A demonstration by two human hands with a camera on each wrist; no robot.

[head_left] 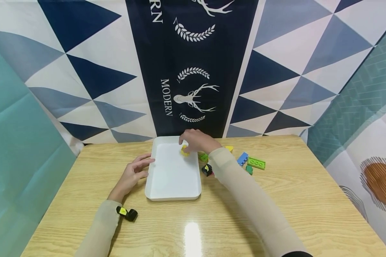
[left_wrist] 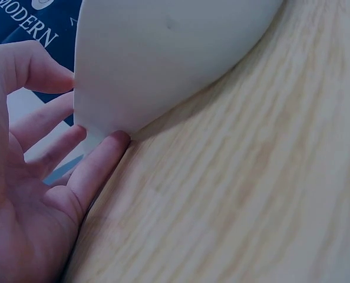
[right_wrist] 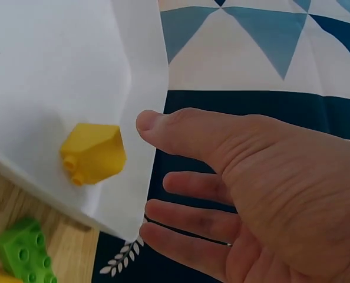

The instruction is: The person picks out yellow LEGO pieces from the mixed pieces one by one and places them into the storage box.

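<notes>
A white tray (head_left: 172, 175) lies on the table. My left hand (head_left: 135, 173) is at its left side; in the left wrist view, extended fingertips touch the tray's outer wall (left_wrist: 163, 53). In the tray's far right corner sits a yellow toy building block (right_wrist: 95, 152) with an angled top and small studs at one end. My right hand (head_left: 197, 141) is over that corner, partly covering the yellow block in the head view. In the right wrist view its fingers (right_wrist: 192, 218) are loosely extended, and a gap shows between the thumb and the block.
Right of the tray lie a green studded block (right_wrist: 25, 250), a blue block (head_left: 242, 159), a long light green block (head_left: 256, 163), a dark green piece (head_left: 249, 170) and a yellow piece (head_left: 229, 148), partly behind the right sleeve. A patterned cloth (head_left: 193, 71) hangs behind the table.
</notes>
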